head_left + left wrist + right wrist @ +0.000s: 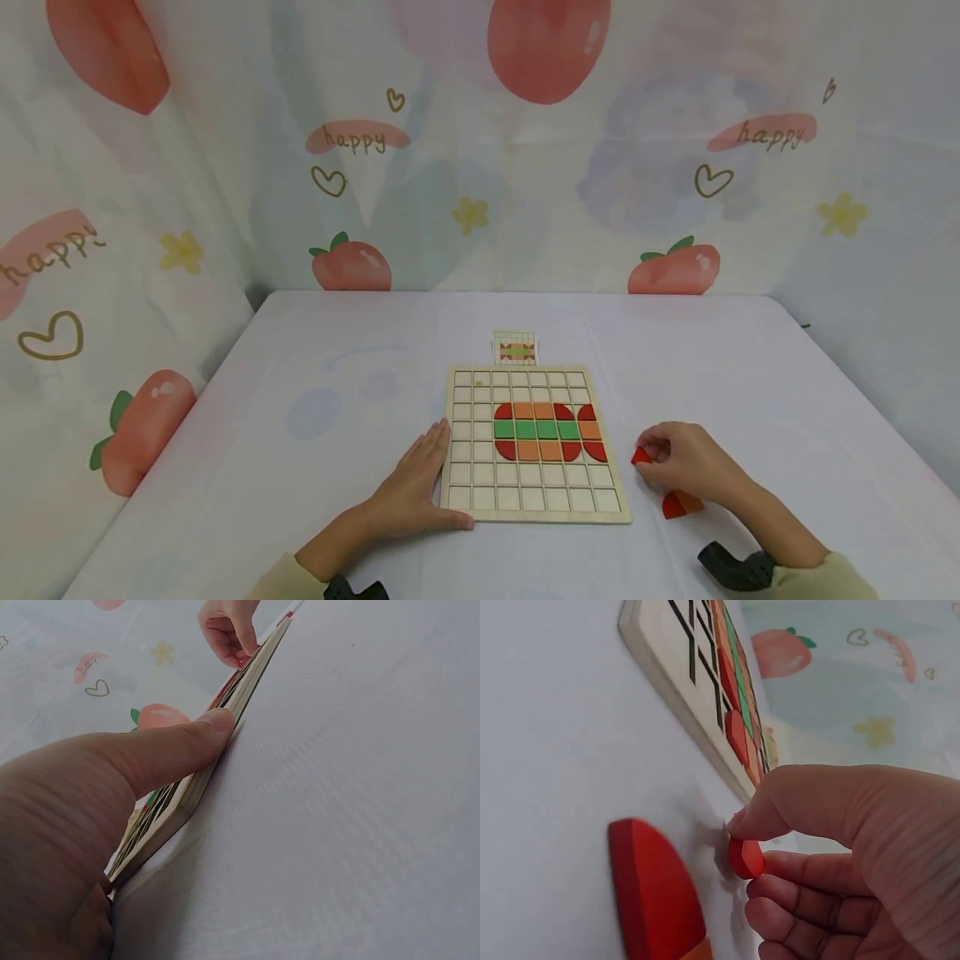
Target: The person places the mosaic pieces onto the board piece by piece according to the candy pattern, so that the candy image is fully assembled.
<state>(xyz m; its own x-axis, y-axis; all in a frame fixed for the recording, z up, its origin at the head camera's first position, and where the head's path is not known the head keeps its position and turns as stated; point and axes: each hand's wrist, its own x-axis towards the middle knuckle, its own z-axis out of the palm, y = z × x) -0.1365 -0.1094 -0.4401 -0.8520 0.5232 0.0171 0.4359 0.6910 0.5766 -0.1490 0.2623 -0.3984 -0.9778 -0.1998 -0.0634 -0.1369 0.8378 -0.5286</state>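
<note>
A wooden grid board [486, 498] lies flat on the table. Red rounded pieces [504, 451], orange squares [528, 451] and a row of green squares [526, 430] fill part of its grid. My left hand [408, 492] rests at the board's near left corner, fingers straight along the left side and thumb on the front edge. Just right of the board, my right hand [686, 458] pinches a small red block [745, 857] between thumb and fingertips. Below that hand lie a red rounded block [660, 892] and an orange block [689, 500], side by side.
A small pattern card [515, 347] with a coloured grid design touches or nearly touches the board's far edge. A white cloth [360, 350] covers the table, and printed curtains [540, 208] hang behind and at the sides. Black devices [738, 568] sit at both wrists.
</note>
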